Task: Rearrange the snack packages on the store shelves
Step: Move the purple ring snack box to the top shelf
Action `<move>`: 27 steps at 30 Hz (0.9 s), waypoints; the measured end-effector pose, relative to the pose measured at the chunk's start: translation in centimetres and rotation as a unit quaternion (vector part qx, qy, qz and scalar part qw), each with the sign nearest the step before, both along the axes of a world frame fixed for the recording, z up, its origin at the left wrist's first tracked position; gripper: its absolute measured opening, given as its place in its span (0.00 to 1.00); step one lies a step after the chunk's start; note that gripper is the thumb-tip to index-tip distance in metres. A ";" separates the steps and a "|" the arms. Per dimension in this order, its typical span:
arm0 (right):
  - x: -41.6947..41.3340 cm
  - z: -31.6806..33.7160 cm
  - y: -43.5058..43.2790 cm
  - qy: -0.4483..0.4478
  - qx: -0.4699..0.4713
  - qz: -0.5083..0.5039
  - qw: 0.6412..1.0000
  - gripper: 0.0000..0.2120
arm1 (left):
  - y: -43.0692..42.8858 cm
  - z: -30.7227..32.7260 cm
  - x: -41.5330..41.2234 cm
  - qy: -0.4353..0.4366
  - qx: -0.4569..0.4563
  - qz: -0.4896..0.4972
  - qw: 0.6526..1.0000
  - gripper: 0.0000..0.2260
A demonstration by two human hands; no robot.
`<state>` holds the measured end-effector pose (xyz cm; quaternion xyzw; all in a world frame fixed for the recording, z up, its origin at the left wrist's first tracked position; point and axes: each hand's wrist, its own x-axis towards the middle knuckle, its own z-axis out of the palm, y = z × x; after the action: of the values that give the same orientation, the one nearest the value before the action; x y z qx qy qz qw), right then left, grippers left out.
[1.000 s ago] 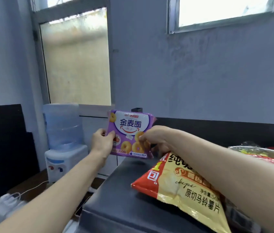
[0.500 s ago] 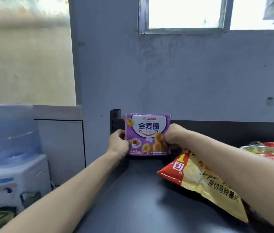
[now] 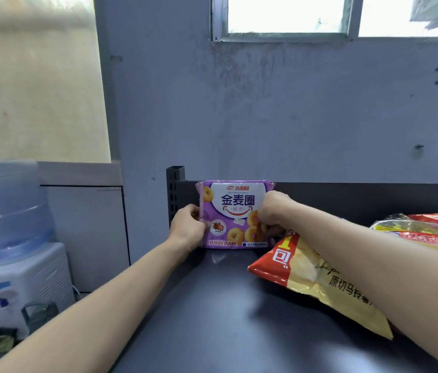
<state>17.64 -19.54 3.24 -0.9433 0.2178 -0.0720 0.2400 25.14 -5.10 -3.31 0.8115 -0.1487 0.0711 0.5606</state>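
Observation:
A purple snack package with ring biscuits printed on it stands upright at the back left corner of the dark top shelf, its bottom edge on the shelf surface and its back against the rear panel. My left hand pinches its left edge. My right hand grips its right side. A red and yellow chip bag lies flat just right of it, partly under my right forearm.
More red and yellow snack bags lie at the far right of the shelf. A perforated shelf post stands at the back left corner. A water dispenser with a blue bottle is on the left, below shelf level. A grey wall rises behind.
Both hands carried the purple package from the air left of the shelf onto its back left corner, where it now rests upright against the rear panel. The view shifted right.

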 end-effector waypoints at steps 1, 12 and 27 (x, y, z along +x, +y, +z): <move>-0.1 0.0 0.1 -0.011 0.008 -0.009 1.000 0.18 | 0.0 0.0 0.0 0.001 0.001 0.001 1.000 0.07; -4.2 0.4 0.9 -0.217 -0.048 0.061 0.973 0.06 | 0.7 0.6 -1.7 -0.031 0.006 0.060 0.998 0.21; -14.2 -1.1 0.0 -0.285 -0.055 0.164 0.943 0.10 | 1.4 6.6 -15.3 -0.153 0.073 -0.015 0.985 0.13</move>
<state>3.44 -19.59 2.15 -0.9177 -0.0217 -0.3093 0.2481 9.81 -3.69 3.30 0.8276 -0.2496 0.1754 0.4711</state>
